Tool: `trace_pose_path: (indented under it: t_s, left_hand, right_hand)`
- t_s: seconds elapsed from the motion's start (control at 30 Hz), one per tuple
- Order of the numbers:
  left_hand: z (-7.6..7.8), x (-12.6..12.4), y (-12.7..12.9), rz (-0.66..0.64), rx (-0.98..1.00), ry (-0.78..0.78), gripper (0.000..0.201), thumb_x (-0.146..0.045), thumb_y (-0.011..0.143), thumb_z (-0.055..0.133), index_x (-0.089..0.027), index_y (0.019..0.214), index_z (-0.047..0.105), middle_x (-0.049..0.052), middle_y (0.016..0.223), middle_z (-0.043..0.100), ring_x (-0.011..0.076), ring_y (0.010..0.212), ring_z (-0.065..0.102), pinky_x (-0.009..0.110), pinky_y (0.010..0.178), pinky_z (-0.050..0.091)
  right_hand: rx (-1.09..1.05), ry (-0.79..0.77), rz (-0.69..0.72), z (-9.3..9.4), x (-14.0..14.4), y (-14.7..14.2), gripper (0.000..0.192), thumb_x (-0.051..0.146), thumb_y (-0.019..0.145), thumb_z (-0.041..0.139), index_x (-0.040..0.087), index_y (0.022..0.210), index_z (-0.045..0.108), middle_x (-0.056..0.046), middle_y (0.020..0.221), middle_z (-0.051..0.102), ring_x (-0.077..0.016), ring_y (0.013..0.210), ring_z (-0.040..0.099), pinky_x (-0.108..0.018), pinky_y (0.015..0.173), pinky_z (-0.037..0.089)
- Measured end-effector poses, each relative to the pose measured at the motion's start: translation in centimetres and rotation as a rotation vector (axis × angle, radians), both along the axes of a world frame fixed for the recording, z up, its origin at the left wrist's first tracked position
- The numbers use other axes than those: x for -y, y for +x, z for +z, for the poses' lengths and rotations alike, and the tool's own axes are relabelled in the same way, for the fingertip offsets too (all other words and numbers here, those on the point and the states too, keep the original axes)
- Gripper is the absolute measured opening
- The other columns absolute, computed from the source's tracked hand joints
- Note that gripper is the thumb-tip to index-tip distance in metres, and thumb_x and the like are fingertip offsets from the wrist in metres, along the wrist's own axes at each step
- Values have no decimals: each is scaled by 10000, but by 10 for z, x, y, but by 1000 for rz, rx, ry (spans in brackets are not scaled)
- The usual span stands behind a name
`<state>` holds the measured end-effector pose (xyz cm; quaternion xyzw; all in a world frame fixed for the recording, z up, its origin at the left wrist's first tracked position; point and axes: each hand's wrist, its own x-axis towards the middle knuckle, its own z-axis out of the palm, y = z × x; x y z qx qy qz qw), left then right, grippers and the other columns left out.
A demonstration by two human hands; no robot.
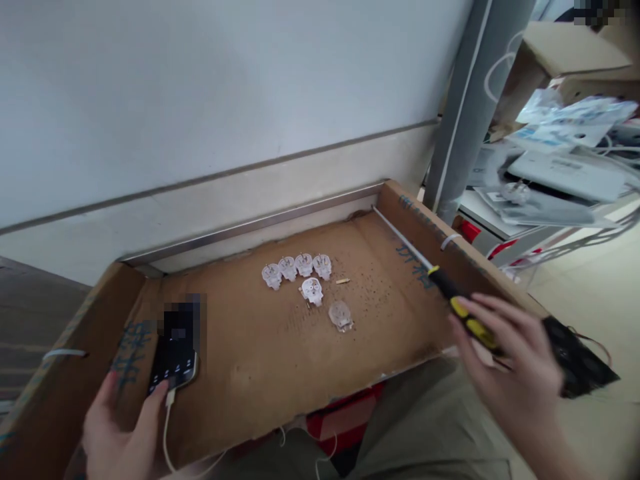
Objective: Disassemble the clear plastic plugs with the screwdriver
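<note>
We rest our left hand point(120, 433) at the near left of the brown cardboard tray surface point(260, 360), fingers loose, thumb touching the bottom edge of a black smartphone point(175, 360) with a white cable point(167, 433) plugged in. Our right hand point(510, 373) closes around the yellow-and-black handle of a long screwdriver point(450, 290), whose metal shaft lies along the tray's right wall. Six small translucent white plastic plug parts point(305, 280) sit mid-tray, well apart from both hands, four of them in a row.
</note>
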<state>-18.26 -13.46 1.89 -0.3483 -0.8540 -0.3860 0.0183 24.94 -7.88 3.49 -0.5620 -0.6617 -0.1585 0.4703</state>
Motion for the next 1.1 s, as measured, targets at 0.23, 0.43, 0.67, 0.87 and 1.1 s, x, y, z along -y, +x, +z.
trace_pose_path:
  t_s: [0.23,0.43,0.67,0.87,1.1]
  left_hand:
    - [-23,-9,-16,-34,296,-1,754,-349,635,743,-418,1321,437,-49,1442,448,243,1324,405,421,1107,332]
    - [-10,-16,-26,113,321,99,555,-306,690,660,-333,1229,530,-12,1363,544,267,1235,513,462,1072,385]
    - [-8,-41,-66,-58,358,-10,504,-264,675,683,-284,1160,548,4,1290,601,237,1162,572,413,953,503]
    - [-4,-56,-67,-23,349,5,364,-267,727,650,-239,1081,570,3,1085,694,169,955,647,343,819,552]
    - [-2,-37,-51,-91,395,-1,359,-263,747,639,-223,1100,584,34,1209,650,200,1117,597,392,988,469]
  right_hand:
    - [-39,-235,18,-72,13,-20,223,253,840,585,203,1050,642,-89,1092,542,-184,991,539,-327,792,458]
    - [8,-214,-8,-62,4,-20,190,360,826,615,191,908,648,-72,967,547,-174,881,517,-349,803,399]
    - [-82,-259,86,-58,-15,-19,181,327,832,603,147,825,605,-63,882,502,-136,833,520,-290,763,438]
    - [-83,-248,80,-58,-12,-21,170,315,839,590,146,817,599,-61,887,510,-136,855,526,-281,771,438]
    - [-111,-250,75,-59,-14,-21,187,323,844,581,142,801,600,-60,878,504,-132,842,523,-275,762,433]
